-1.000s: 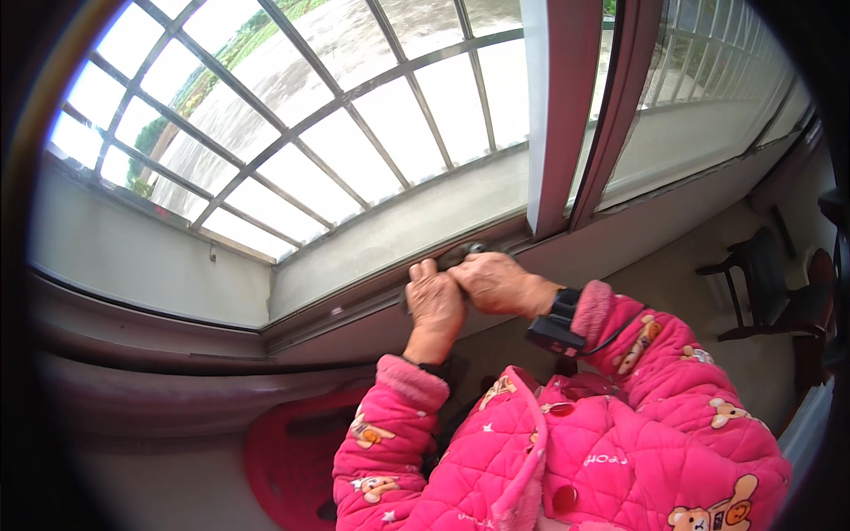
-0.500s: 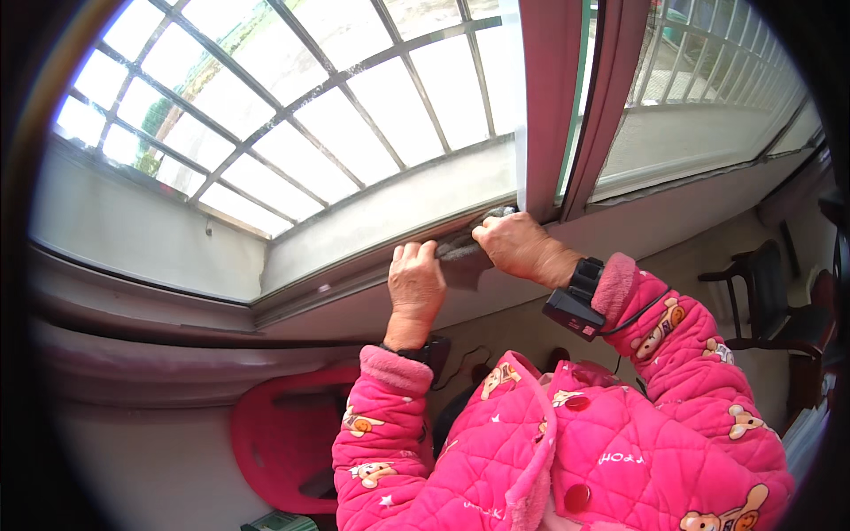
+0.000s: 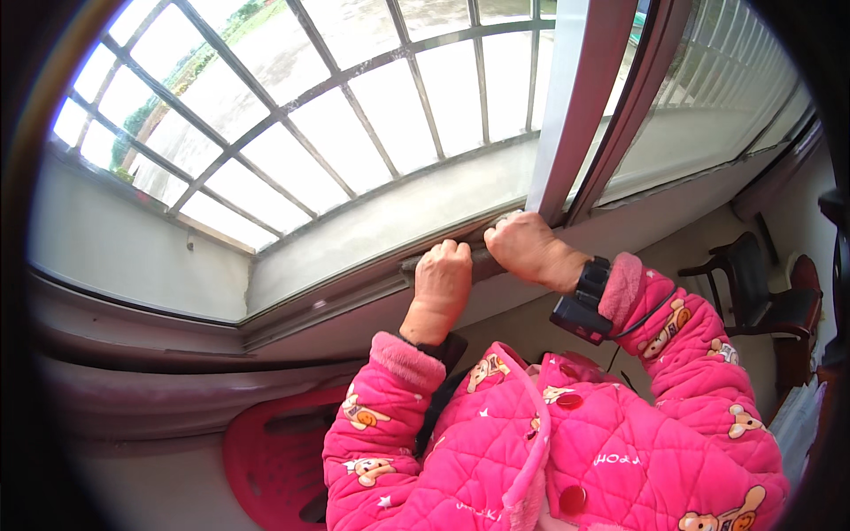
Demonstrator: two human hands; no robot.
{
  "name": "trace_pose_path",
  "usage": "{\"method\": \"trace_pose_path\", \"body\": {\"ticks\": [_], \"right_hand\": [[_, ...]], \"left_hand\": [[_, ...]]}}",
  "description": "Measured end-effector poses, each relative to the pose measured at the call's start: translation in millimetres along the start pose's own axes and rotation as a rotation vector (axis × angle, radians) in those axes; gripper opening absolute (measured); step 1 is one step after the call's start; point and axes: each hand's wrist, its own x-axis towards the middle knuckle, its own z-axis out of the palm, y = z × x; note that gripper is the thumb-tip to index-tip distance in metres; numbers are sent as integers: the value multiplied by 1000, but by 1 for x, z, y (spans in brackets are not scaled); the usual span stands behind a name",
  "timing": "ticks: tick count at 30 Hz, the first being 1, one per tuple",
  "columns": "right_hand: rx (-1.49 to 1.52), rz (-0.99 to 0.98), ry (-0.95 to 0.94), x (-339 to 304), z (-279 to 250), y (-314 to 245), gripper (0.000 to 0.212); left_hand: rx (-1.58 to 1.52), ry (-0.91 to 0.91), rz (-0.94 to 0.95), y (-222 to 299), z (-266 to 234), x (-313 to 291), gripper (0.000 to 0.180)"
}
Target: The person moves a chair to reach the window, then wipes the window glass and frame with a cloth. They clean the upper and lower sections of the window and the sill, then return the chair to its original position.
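Note:
My left hand [image 3: 443, 281] is closed, knuckles up, over the window's bottom track [image 3: 354, 297]. Close beside it on the right, my right hand [image 3: 529, 250] is also closed, near the foot of the reddish sliding window frame [image 3: 586, 115]. Between them shows a strip of grey cloth [image 3: 484, 265], which both hands appear to grip and press along the track. Most of the cloth is hidden under the fingers. Dark bands circle both wrists, and the right one carries a black box [image 3: 580, 317].
Metal window bars [image 3: 283, 115] stand beyond the opening, with a pale outer ledge [image 3: 398, 203] below. A gathered curtain [image 3: 177, 380] hangs at left, above a red plastic chair [image 3: 266, 451]. A dark armchair [image 3: 753, 292] stands at the right.
My left hand has moved right along the track, closer to the right hand, which has shifted slightly right. The cloth's hanging corner between them no longer shows. The view has shifted a little.

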Motion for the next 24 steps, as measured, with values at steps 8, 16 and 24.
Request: {"method": "trace_pose_path", "body": {"ticks": [8,16,24], "right_hand": [[-72,-168,-347,15,-23,-7,15],[-14,-13,-300,-10,-4,13,10],[247,81,-261,-18,-4,-51,10]], "left_hand": [[36,-38,-30,20,10,-11,6],[-301,21,22,26,5,-37,12],[-302,15,-89,14,-19,-83,29]]}}
